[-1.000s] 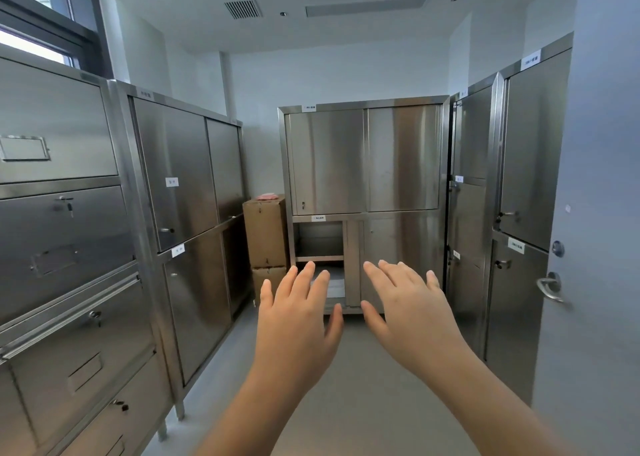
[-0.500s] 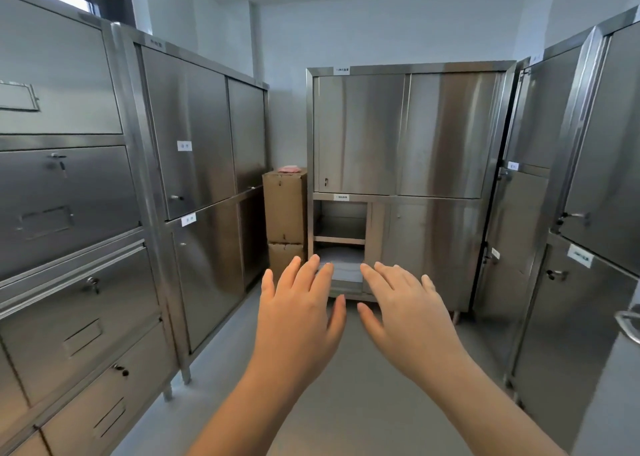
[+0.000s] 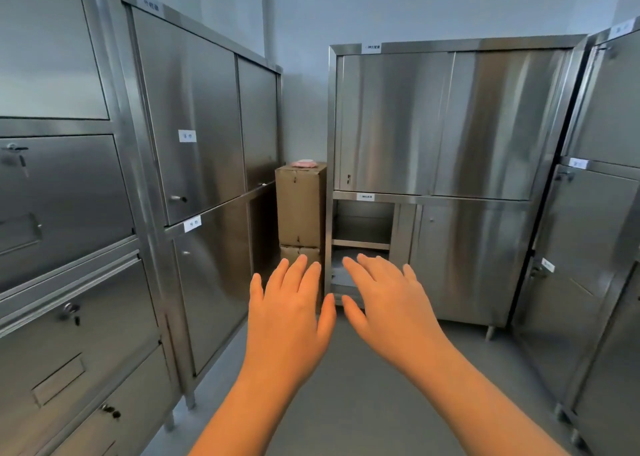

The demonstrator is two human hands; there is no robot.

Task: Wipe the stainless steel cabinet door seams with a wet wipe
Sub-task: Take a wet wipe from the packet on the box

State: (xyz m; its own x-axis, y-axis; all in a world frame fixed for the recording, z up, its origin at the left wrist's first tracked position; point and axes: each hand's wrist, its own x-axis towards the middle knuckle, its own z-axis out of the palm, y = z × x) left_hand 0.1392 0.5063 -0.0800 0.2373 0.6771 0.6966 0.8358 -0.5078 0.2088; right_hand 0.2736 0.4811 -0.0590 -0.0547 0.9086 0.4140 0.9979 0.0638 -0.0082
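- Head view: the far cabinet (image 3: 391, 120), with its door seam (image 3: 443, 123), looms nearer than a second ago; the person has walked in, and I'd say wiping hasn't begun.
- A pink pack (image 3: 304, 163), maybe wipes, lies on the box (image 3: 299, 206) left of it, well beyond both hands.
- Left hand (image 3: 287, 317) and right hand (image 3: 391, 306) hover side by side, fingers spread, holding nothing.

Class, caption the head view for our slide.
Empty left hand and right hand held out before a stainless steel cabinet.

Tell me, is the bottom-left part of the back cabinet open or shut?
Open: the lower-left compartment shows its inside shelf, with no door covering it.
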